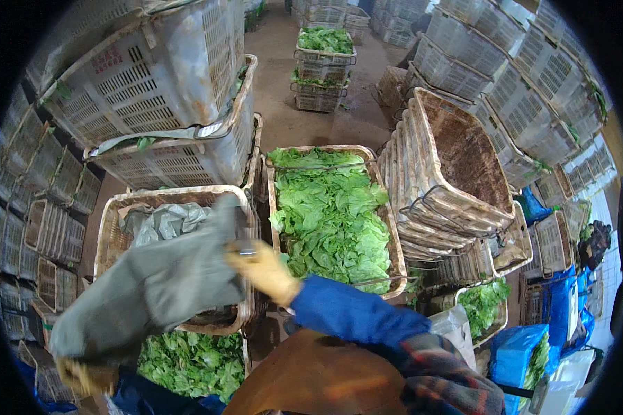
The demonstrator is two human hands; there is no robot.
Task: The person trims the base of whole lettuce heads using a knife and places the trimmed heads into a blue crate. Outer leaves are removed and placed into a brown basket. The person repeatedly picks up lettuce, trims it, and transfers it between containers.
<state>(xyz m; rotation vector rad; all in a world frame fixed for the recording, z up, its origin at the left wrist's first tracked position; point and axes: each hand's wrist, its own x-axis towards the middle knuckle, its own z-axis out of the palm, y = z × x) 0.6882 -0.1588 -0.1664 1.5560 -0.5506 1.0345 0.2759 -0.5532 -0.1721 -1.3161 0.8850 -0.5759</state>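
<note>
A grey-green cloth sheet (161, 285) hangs between my two gloved hands, over a rust-stained plastic crate (174, 194) that holds more crumpled grey sheeting (168, 220). My right hand (265, 270), in a tan glove, grips the sheet's right end along with a dark object that is too blurred to name. At lower left, my left hand (83, 376) holds the other end of the sheet; its fingers are partly hidden and blurred. A crate of leafy green lettuce (332, 218) stands to the right of the sheet.
Tall stacks of grey crates (156, 67) rise at the left. Nested empty crates (462, 150) lean at the right. Another lettuce crate (194, 363) sits below the sheet. Farther off, two stacked crates of greens (324, 57) stand on the floor. Blue bags (519, 358) lie at lower right.
</note>
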